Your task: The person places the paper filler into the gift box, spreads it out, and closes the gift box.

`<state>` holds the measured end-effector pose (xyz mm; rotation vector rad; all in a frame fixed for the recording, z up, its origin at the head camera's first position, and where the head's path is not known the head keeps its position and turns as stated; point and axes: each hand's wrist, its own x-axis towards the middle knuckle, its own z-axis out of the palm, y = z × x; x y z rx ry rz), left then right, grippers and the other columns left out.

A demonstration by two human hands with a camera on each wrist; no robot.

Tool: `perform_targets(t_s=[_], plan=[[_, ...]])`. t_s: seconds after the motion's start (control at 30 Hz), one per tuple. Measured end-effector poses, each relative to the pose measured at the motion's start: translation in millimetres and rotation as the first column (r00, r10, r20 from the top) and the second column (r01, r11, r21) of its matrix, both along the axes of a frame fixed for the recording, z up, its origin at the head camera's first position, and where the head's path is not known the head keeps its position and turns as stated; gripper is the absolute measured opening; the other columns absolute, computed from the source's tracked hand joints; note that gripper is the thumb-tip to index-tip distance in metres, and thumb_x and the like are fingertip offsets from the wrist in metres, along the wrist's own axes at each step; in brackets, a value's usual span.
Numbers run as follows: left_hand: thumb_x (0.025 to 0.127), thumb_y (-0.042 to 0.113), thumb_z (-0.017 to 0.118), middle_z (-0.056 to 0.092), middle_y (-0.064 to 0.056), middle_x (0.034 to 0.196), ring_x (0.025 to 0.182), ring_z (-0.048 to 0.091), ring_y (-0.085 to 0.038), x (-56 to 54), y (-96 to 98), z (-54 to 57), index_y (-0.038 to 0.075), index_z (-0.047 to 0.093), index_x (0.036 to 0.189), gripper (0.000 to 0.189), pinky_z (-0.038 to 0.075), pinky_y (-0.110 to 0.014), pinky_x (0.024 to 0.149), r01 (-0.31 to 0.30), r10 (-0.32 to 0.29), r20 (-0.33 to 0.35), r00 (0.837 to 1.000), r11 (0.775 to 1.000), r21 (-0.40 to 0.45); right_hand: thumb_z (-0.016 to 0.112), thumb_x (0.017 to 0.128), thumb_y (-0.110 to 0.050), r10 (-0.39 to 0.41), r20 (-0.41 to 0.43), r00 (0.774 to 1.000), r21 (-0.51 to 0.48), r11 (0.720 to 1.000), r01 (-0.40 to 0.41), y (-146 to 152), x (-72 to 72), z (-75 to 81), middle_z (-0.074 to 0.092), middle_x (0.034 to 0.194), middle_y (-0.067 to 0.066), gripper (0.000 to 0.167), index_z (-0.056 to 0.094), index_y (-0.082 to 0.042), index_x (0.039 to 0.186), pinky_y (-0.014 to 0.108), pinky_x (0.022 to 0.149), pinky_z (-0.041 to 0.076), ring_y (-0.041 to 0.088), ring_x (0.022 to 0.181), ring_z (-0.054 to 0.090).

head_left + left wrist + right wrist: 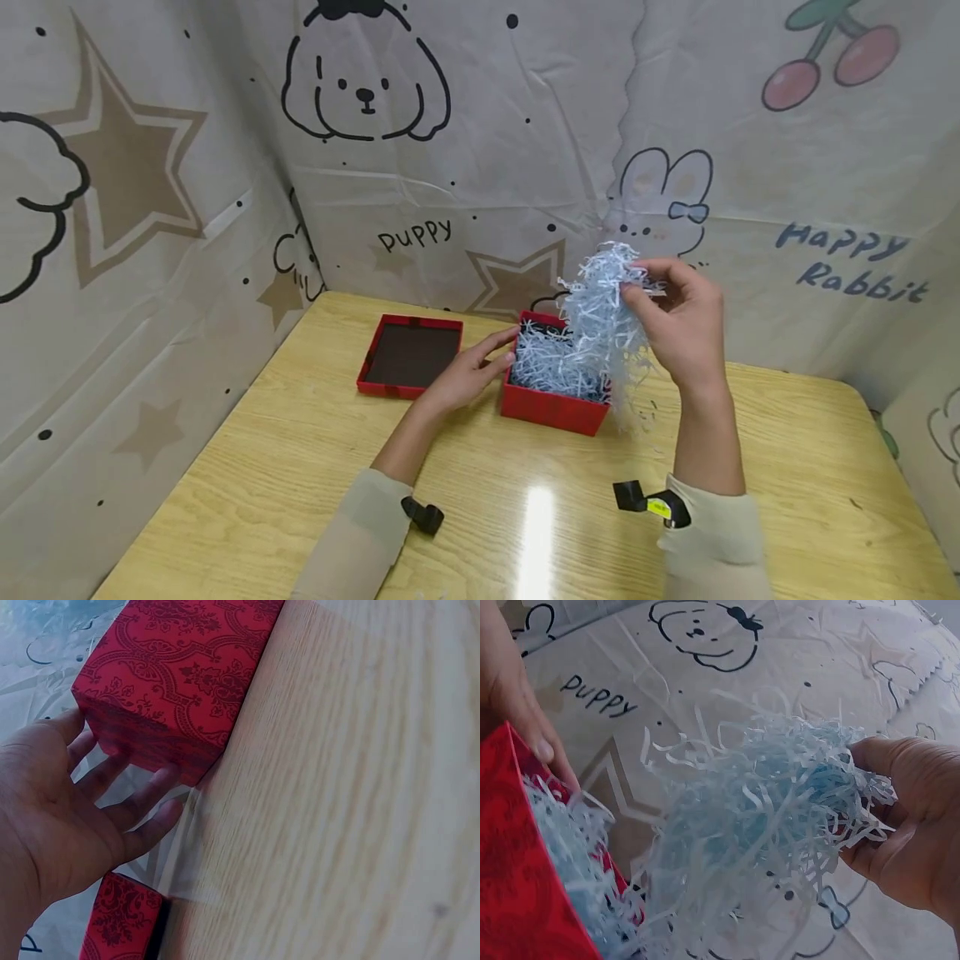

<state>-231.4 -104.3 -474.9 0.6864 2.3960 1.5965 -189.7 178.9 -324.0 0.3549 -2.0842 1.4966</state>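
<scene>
Pale blue shredded paper point(603, 304) hangs in a loose clump from my right hand point(686, 321), pinched between thumb and fingers. The clump is above the right side of a red patterned box point(555, 411), with loose strands trailing down past its rim. More shredded paper fills the inside of the box, seen in the right wrist view as pale strands point(570, 847). My left hand point(467, 375) touches the box's left side, its fingers fairly straight and spread along the wall point(150, 742) in the left wrist view.
Left of the box lies its red lid point(412, 354), dark inside facing up. A few stray paper bits point(648, 408) are on the wooden table point(480, 517) right of the box. Printed cloth point(450, 183) hangs behind the table and along its left side.
</scene>
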Motion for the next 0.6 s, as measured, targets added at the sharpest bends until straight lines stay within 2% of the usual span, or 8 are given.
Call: perform_targets(t_s=[0.13, 0.23, 0.33, 0.5, 0.6], plan=[[0.113, 0.037, 0.051, 0.039, 0.0, 0.168, 0.149, 0.046, -0.029, 0.1, 0.8, 0.3, 0.028, 0.037, 0.166, 0.056, 0.042, -0.05, 0.118, 0.004, -0.004, 0.005, 1.0, 1.0, 0.006, 0.074, 0.094, 0.004, 0.047, 0.005, 0.999, -0.025, 0.999, -0.047, -14.5, -6.7, -2.5, 0.071, 0.107, 0.003, 0.018, 0.075, 0.003, 0.112, 0.019, 0.075, 0.056, 0.015, 0.09, 0.067], [0.113, 0.037, 0.051, 0.039, 0.001, 0.168, 0.148, 0.047, -0.028, -0.7, 1.3, -0.1, 0.03, 0.037, 0.166, 0.055, 0.043, -0.05, 0.118, 0.002, -0.002, 0.009, 1.0, 1.0, 0.007, 0.075, 0.093, 0.003, 0.078, 0.034, 0.996, -0.031, 0.997, -0.077, -22.7, -13.1, -11.6, 0.071, 0.109, 0.007, 0.018, 0.075, 0.002, 0.112, 0.02, 0.077, 0.056, 0.015, 0.093, 0.067], [0.113, 0.036, 0.051, 0.039, 0.002, 0.168, 0.146, 0.05, -0.026, -1.6, 2.4, -0.1, 0.031, 0.038, 0.166, 0.055, 0.044, -0.048, 0.117, 0.002, -0.002, 0.011, 1.0, 1.0, 0.004, 0.077, 0.093, 0.001, 0.074, 0.074, 0.995, 0.022, 0.997, -0.076, -27.2, -18.3, -26.3, 0.073, 0.11, 0.01, 0.018, 0.076, 0.0, 0.112, 0.019, 0.079, 0.056, 0.013, 0.097, 0.067], [0.113, 0.036, 0.053, 0.04, 0.003, 0.168, 0.138, 0.058, -0.025, -1.3, 3.4, 0.8, 0.03, 0.039, 0.165, 0.054, 0.046, -0.046, 0.115, -0.008, 0.008, 0.017, 1.0, 1.0, -0.001, 0.077, 0.093, 0.001, 0.015, 0.149, 0.989, 0.13, 0.991, -0.035, -29.0, -25.3, -56.2, 0.074, 0.113, 0.014, 0.02, 0.077, -0.001, 0.112, 0.016, 0.08, 0.053, 0.016, 0.098, 0.066], [0.113, 0.033, 0.054, 0.041, 0.001, 0.167, 0.139, 0.057, -0.028, 0.1, 2.4, 0.5, 0.027, 0.04, 0.165, 0.054, 0.046, -0.047, 0.115, -0.018, 0.018, 0.022, 1.0, 1.0, 0.004, 0.075, 0.093, 0.003, -0.014, 0.205, 0.979, 0.194, 0.981, -0.027, -29.5, -28.1, -74.4, 0.074, 0.112, 0.016, 0.02, 0.077, 0.0, 0.113, 0.024, 0.078, 0.053, 0.023, 0.094, 0.064]])
